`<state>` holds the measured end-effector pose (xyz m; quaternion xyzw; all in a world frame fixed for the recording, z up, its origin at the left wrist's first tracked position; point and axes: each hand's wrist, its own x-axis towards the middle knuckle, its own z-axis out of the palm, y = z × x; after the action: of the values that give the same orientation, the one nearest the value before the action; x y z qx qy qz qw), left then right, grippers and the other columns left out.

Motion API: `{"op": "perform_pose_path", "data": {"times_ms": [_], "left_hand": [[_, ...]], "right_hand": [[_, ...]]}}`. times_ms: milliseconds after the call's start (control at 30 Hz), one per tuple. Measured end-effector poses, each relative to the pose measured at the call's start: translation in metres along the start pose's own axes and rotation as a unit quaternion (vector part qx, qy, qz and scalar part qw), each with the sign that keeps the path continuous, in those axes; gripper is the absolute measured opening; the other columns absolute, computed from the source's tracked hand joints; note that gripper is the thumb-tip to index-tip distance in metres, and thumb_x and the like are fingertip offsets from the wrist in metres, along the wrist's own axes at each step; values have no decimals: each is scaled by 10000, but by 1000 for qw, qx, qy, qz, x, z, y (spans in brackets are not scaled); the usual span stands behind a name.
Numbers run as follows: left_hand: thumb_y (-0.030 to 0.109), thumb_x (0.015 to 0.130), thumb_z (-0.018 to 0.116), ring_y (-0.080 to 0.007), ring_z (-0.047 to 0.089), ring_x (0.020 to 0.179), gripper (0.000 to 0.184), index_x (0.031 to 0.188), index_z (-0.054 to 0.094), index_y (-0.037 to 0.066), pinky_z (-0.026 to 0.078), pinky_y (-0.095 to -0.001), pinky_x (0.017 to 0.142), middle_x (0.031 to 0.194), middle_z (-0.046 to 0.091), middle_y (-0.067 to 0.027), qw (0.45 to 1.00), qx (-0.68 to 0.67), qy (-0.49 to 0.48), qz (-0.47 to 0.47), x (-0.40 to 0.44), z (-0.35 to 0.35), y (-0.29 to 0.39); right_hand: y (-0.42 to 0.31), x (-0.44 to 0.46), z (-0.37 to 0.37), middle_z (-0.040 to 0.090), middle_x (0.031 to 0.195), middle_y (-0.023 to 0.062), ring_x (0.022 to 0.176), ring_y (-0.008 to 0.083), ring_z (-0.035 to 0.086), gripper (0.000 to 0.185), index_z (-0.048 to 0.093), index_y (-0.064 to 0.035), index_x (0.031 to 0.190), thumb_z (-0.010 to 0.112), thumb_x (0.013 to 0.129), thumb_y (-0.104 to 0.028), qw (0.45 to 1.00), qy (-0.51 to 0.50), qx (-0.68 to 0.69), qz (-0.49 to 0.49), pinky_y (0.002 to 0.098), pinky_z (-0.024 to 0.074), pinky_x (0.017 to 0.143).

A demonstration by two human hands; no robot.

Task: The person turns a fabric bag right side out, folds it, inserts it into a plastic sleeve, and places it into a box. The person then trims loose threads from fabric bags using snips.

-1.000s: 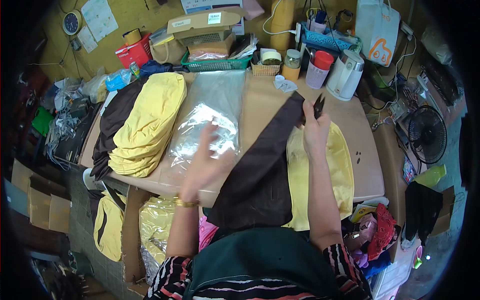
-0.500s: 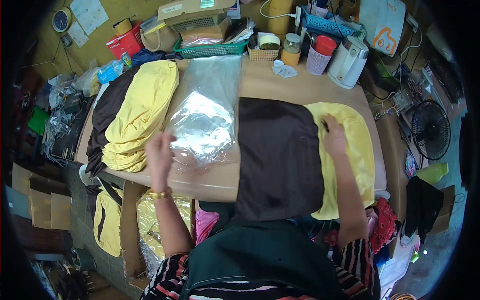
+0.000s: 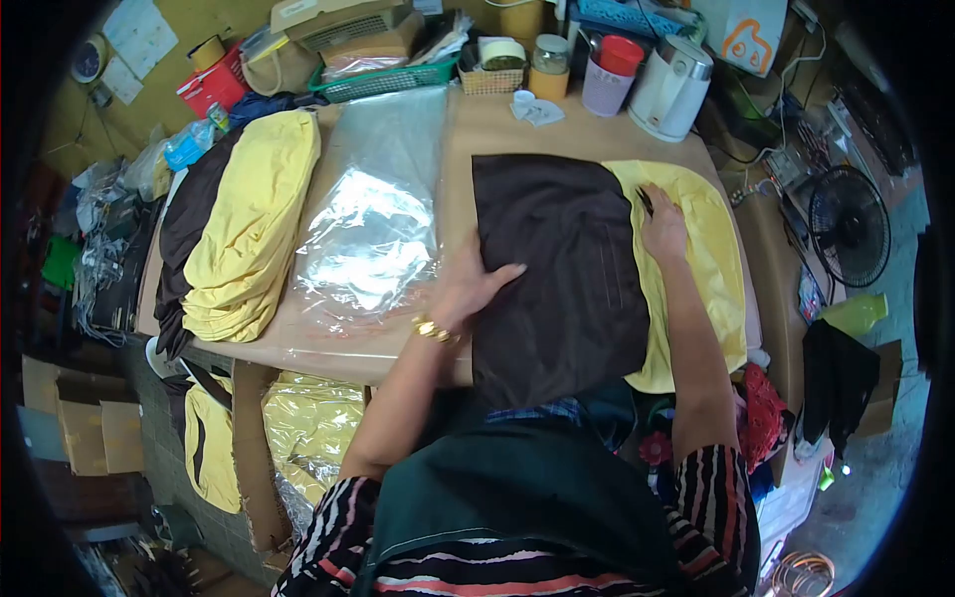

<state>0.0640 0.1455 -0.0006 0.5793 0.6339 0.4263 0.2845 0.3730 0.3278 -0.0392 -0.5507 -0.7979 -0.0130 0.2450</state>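
Note:
A dark brown fabric piece [image 3: 557,289] lies on the table, overlapping a yellow fabric piece [image 3: 711,289] with rounded corners. My left hand [image 3: 468,284], with a gold bracelet at the wrist, is at the brown piece's left edge. Its thumb stretches over the cloth, apart from the fingers, which are partly hidden at the edge. On the yellow fabric, beside the brown one's right edge, rests my right hand [image 3: 664,227]. A small dark pointed tool [image 3: 645,201] sticks out from its fingers; its kind is unclear.
Clear plastic bags [image 3: 373,224] lie left of the brown fabric. Further left is a stack of yellow cloth [image 3: 254,219] over brown cloth. Along the back stand a green basket [image 3: 388,80], a pink cup [image 3: 607,90] and a white kettle [image 3: 671,90]. A fan [image 3: 849,227] is at right.
My left hand has moved right, from over the plastic bags to the brown fabric's left edge. The right hand stays on the yellow fabric. The view has shifted slightly.

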Motion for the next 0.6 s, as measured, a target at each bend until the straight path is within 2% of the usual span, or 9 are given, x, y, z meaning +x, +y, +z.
{"op": "perform_pose_path", "data": {"times_ms": [33, 100, 133, 233, 300, 367, 400, 500, 600], "left_hand": [[343, 832, 718, -228, 640, 918, 623, 1236, 513, -85, 510, -346, 788, 997, 649, -176, 989, -110, -99, 26, -8, -10, -9], [290, 861, 698, -89, 528, 596, 336, 932, 658, -35, 428, -268, 558, 630, 570, -12, 938, -83, -273, -194, -27, -45, -4], [290, 861, 698, -89, 528, 596, 336, 932, 658, -35, 428, -268, 558, 630, 570, -12, 939, -82, -274, -194, -37, -54, -10], [296, 942, 615, -31, 437, 540, 313, 769, 675, 41, 341, -217, 510, 617, 574, 54, 965, -14, -228, -127, -61, -76, -22], [281, 963, 584, -75, 524, 626, 296, 958, 659, -6, 412, -233, 575, 788, 657, -32, 971, -52, -178, -151, -70, -86, -24], [276, 950, 602, -76, 538, 681, 315, 1013, 618, -32, 443, -237, 616, 810, 635, -42, 974, -180, -63, -118, -71, -67, -23], [270, 937, 619, -77, 552, 736, 358, 1069, 577, -59, 474, -241, 657, 832, 613, -52, 947, -308, 50, -81, -70, -49, -23], [254, 927, 628, -169, 594, 844, 436, 1184, 492, -70, 503, -277, 783, 960, 607, -110, 944, -298, 129, -60, -54, 1, -23], [263, 926, 615, -204, 576, 717, 386, 1113, 542, -67, 493, -322, 697, 822, 603, -114, 973, 27, 222, 62, -43, 18, -14]], "right_hand": [[5, 3, 1, 542, 1317, 136, 1230, 287, 501, 439, 528, -110, 1254, 563, 824, -23, 1000, 10, 0, 0, 456, 380, 1017], [15, 8, 6, 542, 1316, 143, 1215, 297, 513, 423, 536, -111, 1248, 549, 834, -26, 1000, 12, -10, 5, 451, 399, 997], [18, 12, 9, 542, 1315, 150, 1201, 308, 525, 408, 545, -112, 1243, 536, 844, -30, 1000, 14, -17, 5, 445, 419, 978], [37, 31, 14, 534, 1320, 163, 1176, 338, 538, 377, 552, -122, 1248, 497, 880, -67, 998, -49, 12, 22, 437, 450, 945], [-6, 50, -27, 557, 1290, 170, 1168, 370, 531, 316, 571, -83, 1235, 472, 941, -141, 978, -178, -22, 107, 441, 458, 940], [-45, 48, -43, 567, 1278, 162, 1170, 363, 533, 321, 571, -88, 1241, 477, 945, -169, 998, -47, -47, 6, 414, 454, 955], [-79, 38, -55, 560, 1287, 147, 1162, 345, 541, 312, 587, -101, 1214, 488, 923, -153, 999, -41, 27, -8, 416, 456, 949], [-166, -10, -55, 527, 1331, 125, 1198, 304, 525, 345, 581, -121, 1214, 537, 873, -112, 975, -112, 166, -98, 448, 417, 999], [-199, -37, 2, 481, 1392, 110, 1304, 276, 436, 410, 535, -137, 1275, 539, 866, -100, 986, -98, 32, -128, 513, 320, 1078]]}}
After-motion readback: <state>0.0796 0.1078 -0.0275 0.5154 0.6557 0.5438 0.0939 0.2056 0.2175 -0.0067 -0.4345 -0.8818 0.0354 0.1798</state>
